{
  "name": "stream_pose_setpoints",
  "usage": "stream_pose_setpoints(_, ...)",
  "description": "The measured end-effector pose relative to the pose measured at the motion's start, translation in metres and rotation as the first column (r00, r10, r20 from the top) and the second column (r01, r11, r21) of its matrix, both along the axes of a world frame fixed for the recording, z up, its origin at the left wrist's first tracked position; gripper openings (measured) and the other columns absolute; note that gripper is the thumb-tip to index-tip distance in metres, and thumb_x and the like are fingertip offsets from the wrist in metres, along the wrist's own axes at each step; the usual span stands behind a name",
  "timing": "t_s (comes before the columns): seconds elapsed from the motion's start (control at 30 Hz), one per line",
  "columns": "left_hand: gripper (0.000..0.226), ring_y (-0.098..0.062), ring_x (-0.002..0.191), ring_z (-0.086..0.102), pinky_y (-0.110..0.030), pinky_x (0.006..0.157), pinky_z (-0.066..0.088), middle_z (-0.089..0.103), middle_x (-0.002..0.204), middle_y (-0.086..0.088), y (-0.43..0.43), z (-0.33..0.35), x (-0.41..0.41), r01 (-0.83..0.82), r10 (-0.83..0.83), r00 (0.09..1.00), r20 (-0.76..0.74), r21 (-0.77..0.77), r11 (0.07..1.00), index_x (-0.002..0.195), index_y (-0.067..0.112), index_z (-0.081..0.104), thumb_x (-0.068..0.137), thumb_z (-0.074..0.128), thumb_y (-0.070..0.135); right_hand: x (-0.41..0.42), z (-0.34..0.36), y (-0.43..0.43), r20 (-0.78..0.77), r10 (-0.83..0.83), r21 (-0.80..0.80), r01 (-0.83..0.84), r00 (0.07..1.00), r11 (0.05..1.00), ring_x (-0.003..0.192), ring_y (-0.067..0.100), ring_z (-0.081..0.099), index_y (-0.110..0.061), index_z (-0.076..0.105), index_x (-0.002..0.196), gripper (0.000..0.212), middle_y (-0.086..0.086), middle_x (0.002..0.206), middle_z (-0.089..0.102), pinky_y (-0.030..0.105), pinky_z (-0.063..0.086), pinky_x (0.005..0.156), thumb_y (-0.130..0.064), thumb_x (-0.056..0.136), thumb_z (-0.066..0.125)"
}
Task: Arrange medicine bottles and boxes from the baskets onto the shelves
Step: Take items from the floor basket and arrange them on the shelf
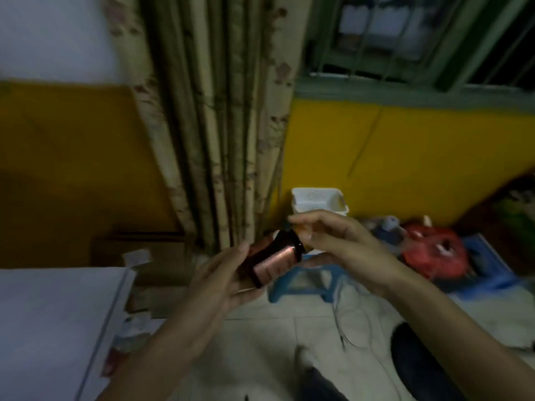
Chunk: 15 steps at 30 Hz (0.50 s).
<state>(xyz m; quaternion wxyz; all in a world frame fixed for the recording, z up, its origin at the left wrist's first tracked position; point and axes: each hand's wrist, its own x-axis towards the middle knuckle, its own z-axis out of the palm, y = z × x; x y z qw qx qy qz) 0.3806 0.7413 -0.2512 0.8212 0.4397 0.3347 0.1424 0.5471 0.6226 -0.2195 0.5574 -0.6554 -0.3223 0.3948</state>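
Step in hand: a medicine bottle (270, 260) is out of the basket and held up in mid-frame, apparently being looked over or passed between hands before shelving
Medicine bottle: dark body with a pinkish label, tilted, cap end toward the upper right, in the air in front of the basket
Left hand (214, 287): holds the bottle's lower end between fingers and thumb, just left of centre
Right hand (333, 241): pinches the cap end with thumb and forefinger; blur hides exactly what the fingertips touch
Basket (318, 199): white, behind the hands, apparently standing on a blue stool (304, 280); its contents cannot be made out
Shelves: none plainly in view; a white flat surface (52, 314) fills the lower left, and I cannot tell whether it belongs to the shelving
Surroundings: curtain (220, 125) at upper centre, a red bag (434, 253) on the floor at right
Next move calls for: one hand taking the bottle alone with a firm grip round the body, a turn toward the shelf, and setting it down upright, label outward
Progress: seemingly mid-task, with this bottle not yet placed
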Motion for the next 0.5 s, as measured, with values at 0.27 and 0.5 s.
stream_pose_setpoints(0.27,0.03,-0.018,0.065,0.066,-0.026,0.059,0.054,0.072,0.08,-0.01,-0.033,-0.05,0.132,0.22,-0.252,0.95,-0.184,-0.177,0.959,0.102,0.017,0.063,0.092,0.05,0.041,0.084,-0.049,-0.084,0.036,-0.126,-0.06,0.128,0.991,0.99,0.087,0.021,0.068,-0.01,0.061,0.118,0.044,0.006,0.099,0.068,0.033,0.058,0.07,-0.009,0.076,0.074)
stream_pose_setpoints(0.5,0.024,-0.012,0.071,0.067,-0.018,0.052,0.053,0.068,0.095,-0.007,-0.015,-0.111,0.277,0.123,-0.165,0.917,-0.362,-0.137,0.983,0.102,0.021,0.059,0.097,0.046,0.039,0.229,-0.13,-0.061,0.277,-0.119,-0.102,0.153,0.953,0.983,0.086,0.013,0.068,-0.021,0.066,0.107,0.036,-0.002,0.096,0.07,0.025,0.055,0.075,-0.009,0.076,0.079)
